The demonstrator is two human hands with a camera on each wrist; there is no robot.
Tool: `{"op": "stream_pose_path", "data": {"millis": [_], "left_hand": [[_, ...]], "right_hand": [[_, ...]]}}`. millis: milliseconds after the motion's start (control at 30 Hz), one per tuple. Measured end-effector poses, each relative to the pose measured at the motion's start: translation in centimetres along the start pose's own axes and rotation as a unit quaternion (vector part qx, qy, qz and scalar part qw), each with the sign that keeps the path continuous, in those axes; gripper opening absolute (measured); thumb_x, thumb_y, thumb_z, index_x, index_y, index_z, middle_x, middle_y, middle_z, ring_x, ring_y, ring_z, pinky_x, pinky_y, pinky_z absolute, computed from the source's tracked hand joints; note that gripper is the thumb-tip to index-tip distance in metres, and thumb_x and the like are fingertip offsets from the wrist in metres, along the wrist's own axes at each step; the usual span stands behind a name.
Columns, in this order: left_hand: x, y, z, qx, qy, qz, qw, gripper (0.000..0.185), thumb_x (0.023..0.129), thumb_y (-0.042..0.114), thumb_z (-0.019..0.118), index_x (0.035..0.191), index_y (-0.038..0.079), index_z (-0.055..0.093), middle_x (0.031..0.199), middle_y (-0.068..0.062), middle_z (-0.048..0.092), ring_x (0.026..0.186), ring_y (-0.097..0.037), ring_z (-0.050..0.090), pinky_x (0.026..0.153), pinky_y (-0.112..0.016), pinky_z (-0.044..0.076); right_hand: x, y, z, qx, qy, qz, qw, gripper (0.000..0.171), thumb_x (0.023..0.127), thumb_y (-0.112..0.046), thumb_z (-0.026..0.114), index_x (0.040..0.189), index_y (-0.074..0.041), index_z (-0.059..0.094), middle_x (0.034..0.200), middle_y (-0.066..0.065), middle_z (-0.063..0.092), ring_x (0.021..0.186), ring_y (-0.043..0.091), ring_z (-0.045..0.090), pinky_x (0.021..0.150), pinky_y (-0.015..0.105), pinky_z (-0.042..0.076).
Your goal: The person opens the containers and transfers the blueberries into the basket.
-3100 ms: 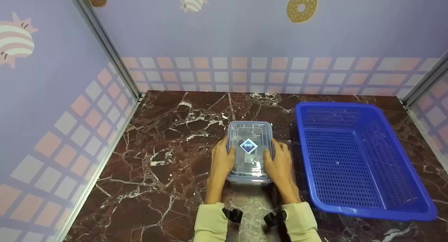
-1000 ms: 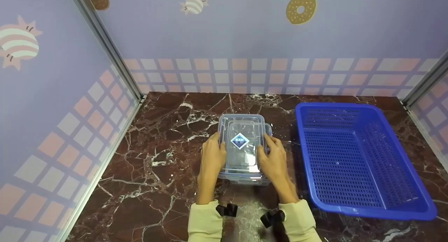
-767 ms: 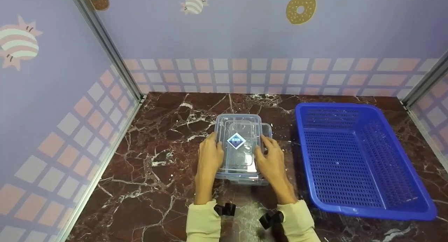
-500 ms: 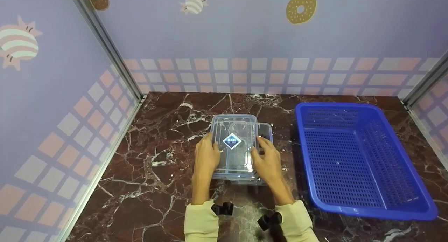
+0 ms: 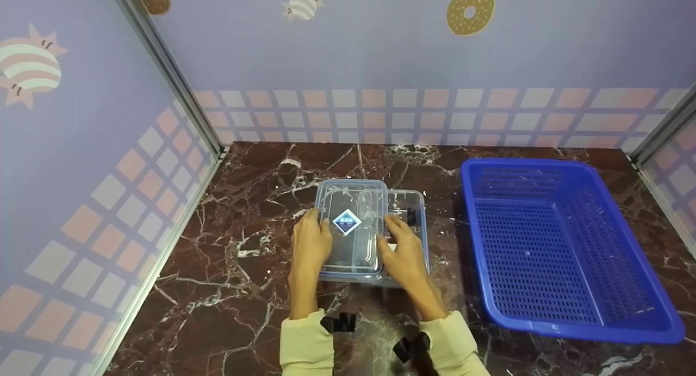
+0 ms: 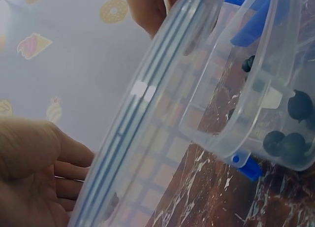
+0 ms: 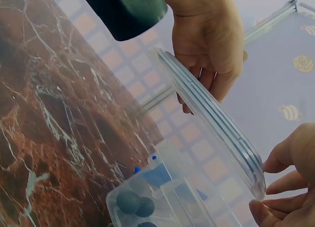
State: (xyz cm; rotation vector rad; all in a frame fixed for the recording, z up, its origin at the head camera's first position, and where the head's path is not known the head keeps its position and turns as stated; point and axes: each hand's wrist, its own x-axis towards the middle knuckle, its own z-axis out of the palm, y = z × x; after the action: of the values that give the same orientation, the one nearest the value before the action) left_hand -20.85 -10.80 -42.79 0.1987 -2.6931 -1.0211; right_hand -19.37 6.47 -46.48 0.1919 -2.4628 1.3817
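Note:
A clear plastic lid with a blue diamond sticker is gripped by its long sides between my two hands. My left hand pinches the left edge and my right hand the right edge. Below it stands a clear divided food box, partly covered by the lid and showing at the right. Both wrist views show a gap between lid and box. Dark round pieces, resembling berries, lie inside the box; their exact kind is unclear. A blue latch hangs at the box's side.
A blue perforated plastic basket stands to the right on the dark marbled table. Patterned walls enclose the table at the back and both sides. Black wrist cameras sit on the cuffs.
The lid lay over the box three seconds ago. Both hands have since lifted it and carried it leftward, uncovering the box's right side and a dark piece there.

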Motion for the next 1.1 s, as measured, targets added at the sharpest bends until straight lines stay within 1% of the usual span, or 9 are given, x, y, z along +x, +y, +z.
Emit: {"op": "stream_pose_path", "data": {"millis": [200,433,500,567,667,733,800,1000,1100], "left_hand": [[0.1,-0.4,-0.4,0.001,-0.001,-0.013,0.9999,0.041,0.094,0.014,0.054,0.129,-0.008,0.053,0.130,-0.023,0.057,0.119,-0.042,0.054,0.103,-0.051,0.041],[0.2,-1.2,-1.1,0.004,0.002,-0.030,0.9995,0.046,0.093,0.018,0.057,0.129,-0.009,0.052,0.130,-0.025,0.056,0.121,-0.043,0.052,0.105,-0.050,0.039],[0.2,-1.4,-1.3,0.009,0.003,-0.034,0.9994,0.046,0.092,0.019,0.058,0.128,-0.010,0.052,0.131,-0.026,0.055,0.122,-0.043,0.051,0.106,-0.050,0.038],[0.2,-1.7,-1.5,0.014,0.001,-0.039,0.9991,0.048,0.092,0.020,0.059,0.127,-0.011,0.052,0.133,-0.027,0.053,0.123,-0.044,0.049,0.107,-0.050,0.037],[0.2,-2.1,-1.8,0.022,0.000,-0.040,0.9990,0.045,0.091,0.021,0.059,0.123,-0.011,0.054,0.129,-0.027,0.055,0.121,-0.045,0.051,0.105,-0.051,0.038],[0.2,-2.5,-2.1,0.022,0.001,-0.042,0.9989,0.044,0.091,0.021,0.060,0.121,-0.010,0.055,0.128,-0.027,0.056,0.120,-0.046,0.051,0.105,-0.052,0.038],[0.3,-2.8,-2.3,0.021,0.001,-0.045,0.9988,0.042,0.090,0.020,0.060,0.119,-0.010,0.056,0.124,-0.026,0.058,0.118,-0.046,0.052,0.103,-0.052,0.040],[0.3,-3.7,-3.2,0.019,-0.012,-0.074,0.9970,0.053,0.088,0.022,0.064,0.128,-0.010,0.050,0.133,-0.027,0.052,0.124,-0.045,0.048,0.108,-0.052,0.036],[0.3,-4.1,-3.5,0.016,-0.012,-0.083,0.9964,0.053,0.086,0.022,0.067,0.126,-0.009,0.051,0.133,-0.026,0.051,0.124,-0.045,0.048,0.106,-0.052,0.037]], "right_hand": [[-0.1,-0.5,0.7,0.000,-0.013,0.000,1.000,0.048,0.085,-0.009,0.063,0.129,0.006,0.055,0.134,0.022,0.054,0.123,0.039,0.052,0.107,0.048,0.039],[-0.4,-1.0,2.1,0.017,-0.034,-0.007,0.999,0.049,0.085,-0.006,0.063,0.131,0.006,0.053,0.136,0.024,0.052,0.117,0.040,0.056,0.104,0.049,0.041],[-0.5,-1.3,2.4,0.015,-0.038,-0.009,0.999,0.049,0.085,-0.006,0.063,0.131,0.007,0.053,0.136,0.024,0.051,0.121,0.041,0.053,0.106,0.051,0.038],[-0.6,-1.5,2.8,0.023,-0.046,-0.006,0.999,0.049,0.085,-0.006,0.063,0.131,0.007,0.052,0.137,0.024,0.050,0.114,0.039,0.057,0.104,0.051,0.040],[-0.8,-1.9,3.2,0.022,-0.055,-0.002,0.998,0.050,0.086,-0.008,0.062,0.132,0.006,0.051,0.138,0.023,0.049,0.114,0.037,0.058,0.105,0.050,0.039],[-0.9,-2.1,3.5,0.023,-0.061,-0.002,0.998,0.051,0.086,-0.009,0.062,0.133,0.006,0.051,0.139,0.023,0.049,0.109,0.035,0.060,0.103,0.048,0.042],[-0.9,-2.4,3.8,0.019,-0.066,-0.005,0.998,0.051,0.086,-0.009,0.062,0.134,0.006,0.050,0.139,0.024,0.048,0.116,0.037,0.056,0.106,0.048,0.039],[-1.2,-3.2,4.9,0.006,-0.085,-0.003,0.996,0.052,0.087,-0.010,0.061,0.135,0.005,0.048,0.140,0.026,0.046,0.130,0.044,0.043,0.111,0.054,0.031],[-1.4,-3.6,5.5,-0.003,-0.097,-0.001,0.995,0.053,0.087,-0.010,0.062,0.136,0.005,0.047,0.141,0.025,0.045,0.130,0.043,0.043,0.111,0.052,0.031]]}}
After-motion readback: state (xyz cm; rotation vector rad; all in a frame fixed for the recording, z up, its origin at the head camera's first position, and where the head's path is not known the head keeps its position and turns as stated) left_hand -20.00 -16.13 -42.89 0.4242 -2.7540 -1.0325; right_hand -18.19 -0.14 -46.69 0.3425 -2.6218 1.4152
